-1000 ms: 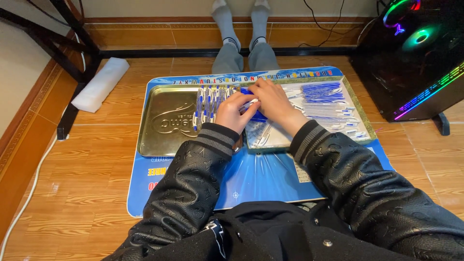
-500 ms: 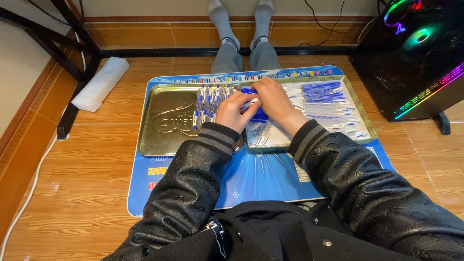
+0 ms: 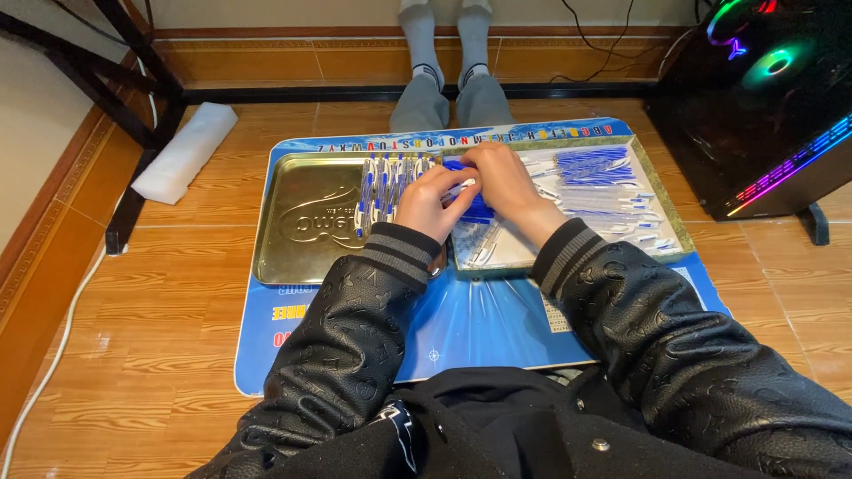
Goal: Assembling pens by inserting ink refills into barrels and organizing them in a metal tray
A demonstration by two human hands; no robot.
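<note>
My left hand (image 3: 432, 202) and my right hand (image 3: 499, 177) meet over the middle of two shallow gold metal trays, fingers pinched together on a white pen with blue parts (image 3: 465, 184). The left tray (image 3: 311, 222) holds a short row of assembled blue and white pens (image 3: 383, 188) along its far right side. The right tray (image 3: 667, 213) is filled with several loose white pen barrels and blue pen parts (image 3: 595, 168). Both arms wear black jacket sleeves with striped cuffs.
The trays lie on a blue mat (image 3: 479, 328) on a wooden floor. A computer case with coloured lights (image 3: 763, 98) stands at the right. A white foam block (image 3: 185, 151) and black table legs (image 3: 133, 53) are at the left. My socked feet (image 3: 444, 44) point forward.
Both hands stay over the trays' middle with only small finger movements on the pen. The trays and mat have not moved.
</note>
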